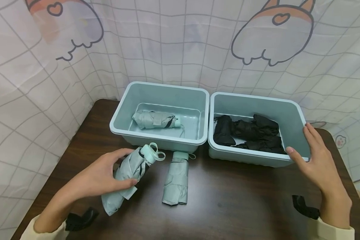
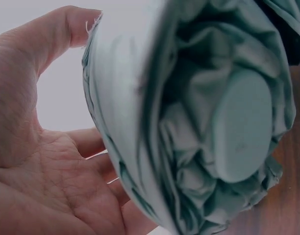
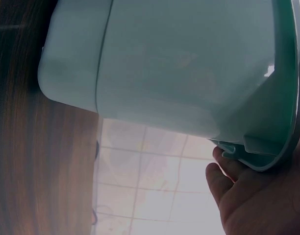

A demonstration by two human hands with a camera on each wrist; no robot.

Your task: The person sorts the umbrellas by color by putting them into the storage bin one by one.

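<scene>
My left hand (image 1: 103,175) grips a folded mint-green umbrella (image 1: 129,173) around its middle, thumb on the near side. The umbrella tilts, its pale handle and wrist loop pointing up toward the left bin. The left wrist view shows the end of this umbrella (image 2: 243,127) close up, in front of the palm. A second mint umbrella (image 1: 176,180) lies on the table, handle toward the bins. My right hand (image 1: 319,160) rests at the front right corner of the right-hand bin (image 1: 255,156), thumb at the front rim and fingers along the side rim.
A matching left-hand bin (image 1: 156,138) holds another mint umbrella (image 1: 154,120). Several black fabric bundles (image 1: 249,131) lie inside the right-hand bin. Both bins stand side by side on the dark wooden table (image 1: 228,200), before a white checked curtain (image 1: 174,40).
</scene>
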